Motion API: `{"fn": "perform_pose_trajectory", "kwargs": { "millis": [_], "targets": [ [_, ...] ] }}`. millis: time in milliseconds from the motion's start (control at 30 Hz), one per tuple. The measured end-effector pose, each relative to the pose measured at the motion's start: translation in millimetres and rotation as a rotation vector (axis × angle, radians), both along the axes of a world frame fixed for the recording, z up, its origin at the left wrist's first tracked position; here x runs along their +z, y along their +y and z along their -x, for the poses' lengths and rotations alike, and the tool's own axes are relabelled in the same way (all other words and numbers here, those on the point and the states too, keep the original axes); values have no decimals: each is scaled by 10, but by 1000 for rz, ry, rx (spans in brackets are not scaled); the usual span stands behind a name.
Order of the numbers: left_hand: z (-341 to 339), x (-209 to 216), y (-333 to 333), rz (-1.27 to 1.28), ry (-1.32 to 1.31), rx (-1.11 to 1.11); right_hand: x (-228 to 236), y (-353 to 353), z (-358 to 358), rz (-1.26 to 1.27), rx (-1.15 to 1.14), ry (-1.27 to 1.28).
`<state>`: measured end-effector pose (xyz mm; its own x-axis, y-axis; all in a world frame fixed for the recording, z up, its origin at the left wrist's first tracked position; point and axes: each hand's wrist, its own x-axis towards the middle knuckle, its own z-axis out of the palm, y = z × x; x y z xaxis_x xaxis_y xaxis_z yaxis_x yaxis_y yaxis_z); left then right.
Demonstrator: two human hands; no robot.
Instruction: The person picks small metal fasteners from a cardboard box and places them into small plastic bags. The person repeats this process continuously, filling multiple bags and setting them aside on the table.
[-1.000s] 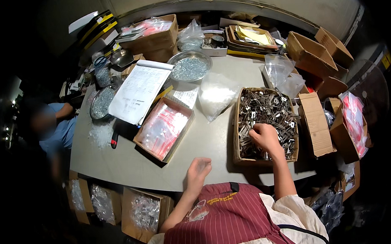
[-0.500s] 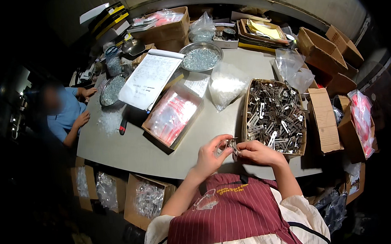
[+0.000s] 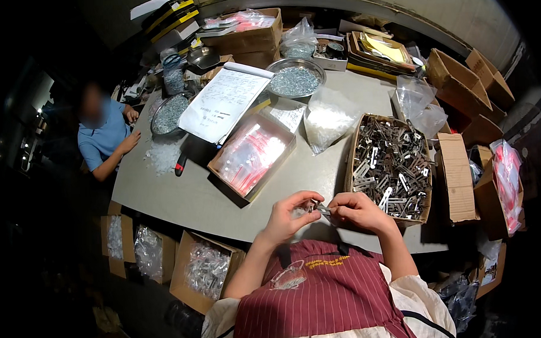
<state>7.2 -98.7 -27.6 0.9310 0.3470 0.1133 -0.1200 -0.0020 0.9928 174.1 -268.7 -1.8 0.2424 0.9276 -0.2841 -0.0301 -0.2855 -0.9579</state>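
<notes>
Close above the table's near edge, my left hand and my right hand meet with bent fingers. Between their fingertips sit small slotted metal pieces, gripped from both sides. Something pale and see-through shows inside my left hand's curl; its kind is not clear. A cardboard box full of loose slotted metal pieces stands just beyond my right hand. Ahead and to the left, another open box contains clear zip bags with red edges.
A clear bag of white bits, a notepad and metal bowls of small shiny parts lie farther back. A person sits at the left edge. Cartons line the right; boxes of bagged parts stand lower left.
My view has shifted, so the table's things appear a little farther right. The metal pieces have tilted flatter between my fingertips, while both hands remain together in nearly the same place.
</notes>
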Motion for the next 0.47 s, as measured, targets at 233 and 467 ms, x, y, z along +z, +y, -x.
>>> {"fn": "perform_pose_trajectory", "kwargs": {
  "millis": [233, 467],
  "targets": [
    [-35, -22, -49, 81, -41, 127, -93, 26, -35, 13, -55, 131],
    [-29, 28, -53, -127, -32, 205, -310, 65, 7, -133, -265, 281]
  ]
}}
